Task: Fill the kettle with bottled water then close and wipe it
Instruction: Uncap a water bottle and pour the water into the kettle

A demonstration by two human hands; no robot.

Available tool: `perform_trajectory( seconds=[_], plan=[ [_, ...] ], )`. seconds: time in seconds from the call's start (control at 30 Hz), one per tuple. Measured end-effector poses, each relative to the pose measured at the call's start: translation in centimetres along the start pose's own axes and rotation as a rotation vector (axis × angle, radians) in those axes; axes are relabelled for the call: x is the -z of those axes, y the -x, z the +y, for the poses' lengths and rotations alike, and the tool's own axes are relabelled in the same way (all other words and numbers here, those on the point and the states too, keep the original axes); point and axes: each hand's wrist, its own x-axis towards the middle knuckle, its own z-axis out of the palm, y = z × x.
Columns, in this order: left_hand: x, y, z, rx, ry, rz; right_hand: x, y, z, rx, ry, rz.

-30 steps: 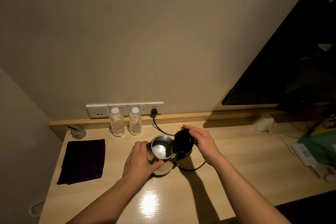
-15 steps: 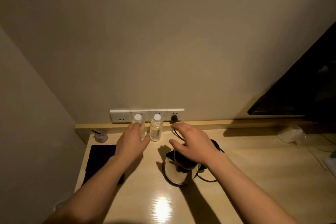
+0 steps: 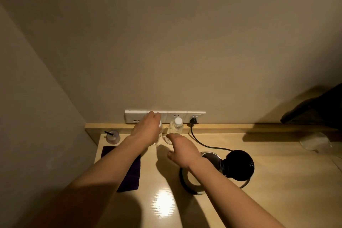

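Two clear water bottles with white caps stand against the back wall. My left hand (image 3: pixel 148 129) is closed over the top and neck of the left bottle (image 3: pixel 160 135), hiding its cap. The right bottle (image 3: pixel 177 126) stands free beside it. My right hand (image 3: pixel 182 151) hovers just in front of that bottle, fingers apart and holding nothing. The steel kettle (image 3: pixel 211 158) sits on its base (image 3: pixel 190 183) under my right wrist, and its black lid (image 3: pixel 238 164) is swung open to the right. A dark purple cloth (image 3: pixel 130 172) lies flat at the left, partly under my left forearm.
A small cup with a dark straw (image 3: pixel 112 136) stands in the back left corner. A socket strip (image 3: pixel 185 116) runs along the wall, with the kettle's black cord (image 3: pixel 201 143) plugged in. A dark screen (image 3: pixel 314 109) and a crumpled clear bag (image 3: pixel 314 142) are at the right.
Both hands left the kettle and reached back toward the bottles. My left hand went from reaching to closing on the left bottle. The view swung left and closer.
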Motion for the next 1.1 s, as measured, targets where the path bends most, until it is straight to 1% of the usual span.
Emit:
perform_trajectory(
  seconds=[0.13, 0.3, 0.37, 0.47, 0.53, 0.6, 0.7, 0.77, 0.83, 0.87, 0.93, 0.97, 1.03, 1.07, 1.1],
  plan=[
    [0.3, 2.6, -0.9, -0.076, 0.059, 0.041, -1.2, -1.2, -0.5, -0.072, -0.295, 0.041],
    [3.1, 5.4, -1.2, -0.221, 0.118, 0.043, -3.5, -2.0, -0.9, -0.023, -0.555, 0.037],
    [4.3, 6.3, -1.0, -0.261, 0.148, 0.021, -4.4, -2.2, -1.2, -0.021, -0.642, 0.041],
    [4.9, 7.3, -1.0, -0.323, 0.179, -0.012, -5.7, -2.0, -1.7, -0.040, -0.727, 0.096],
    [4.4, 7.8, -1.4, -0.351, 0.201, 0.007, -6.4, -1.5, -2.1, -0.046, -0.749, 0.134],
    [3.4, 8.5, -1.9, -0.342, 0.247, 0.057, -7.0, -0.9, -2.5, -0.041, -0.763, 0.165],
    [1.3, 9.8, -2.2, -0.345, 0.298, 0.199, -8.0, -0.2, -2.9, -0.045, -0.776, 0.159],
    [0.0, 10.6, -1.7, -0.268, 0.339, 0.284, -8.6, 0.1, -3.0, -0.067, -0.775, 0.145],
    [-1.0, 11.1, -1.3, -0.147, 0.394, 0.312, -9.2, 0.5, -3.2, -0.087, -0.774, 0.143],
    [-1.3, 11.2, -1.3, -0.119, 0.400, 0.308, -9.4, 0.7, -3.3, -0.092, -0.770, 0.147],
    [-1.0, 11.1, -1.8, -0.169, 0.399, 0.238, -9.4, 1.0, -3.3, -0.098, -0.756, 0.156],
    [-0.4, 10.8, -2.3, -0.234, 0.406, 0.160, -9.2, 1.1, -3.2, -0.103, -0.757, 0.156],
    [1.3, 9.9, -3.2, -0.391, 0.384, -0.062, -8.9, 1.3, -2.9, -0.111, -0.764, 0.150],
    [2.2, 9.2, -3.5, -0.461, 0.321, -0.154, -8.8, 1.3, -2.8, -0.112, -0.759, 0.144],
    [3.1, 8.6, -3.6, -0.524, 0.248, -0.211, -8.8, 1.3, -2.8, -0.111, -0.749, 0.139]
  ],
)
